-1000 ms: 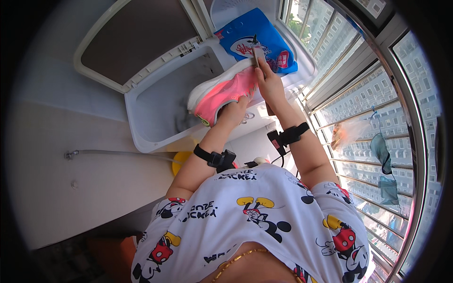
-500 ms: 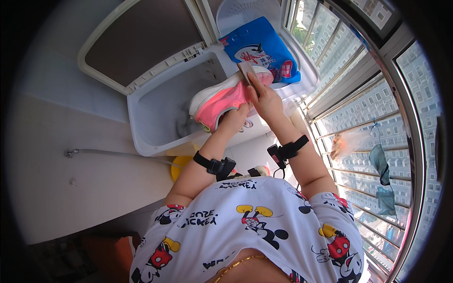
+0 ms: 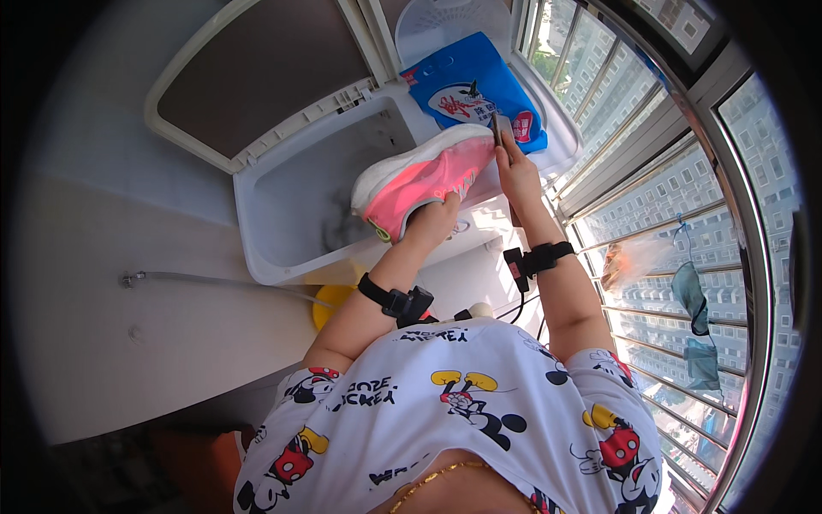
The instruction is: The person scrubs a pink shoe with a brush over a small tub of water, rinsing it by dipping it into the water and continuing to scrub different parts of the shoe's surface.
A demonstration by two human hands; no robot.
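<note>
My left hand (image 3: 435,219) grips a pink and white sneaker (image 3: 415,182) by its opening, its fingers partly inside, holding it tilted over the tub of a white washing machine (image 3: 282,227). My right hand (image 3: 516,174) is closed on a wooden-handled brush (image 3: 499,128), held upright at the shoe's toe; the bristles are mostly hidden. A blue detergent bag (image 3: 469,81) lies on the machine just beyond the brush. The tub holds greyish water with something dark in it, too unclear to name.
The machine's hinged lid (image 3: 257,68) stands raised at the back left. A grey hose (image 3: 214,278) runs along the left wall toward a yellow basin (image 3: 330,300) below. At the right, window bars (image 3: 651,310) carry hanging cloth masks (image 3: 689,295) and a plastic bag (image 3: 625,261).
The brush dipped across the shoe's toe, then moved right to the toe's edge with my right hand. The shoe and my left hand have shifted slightly down and right.
</note>
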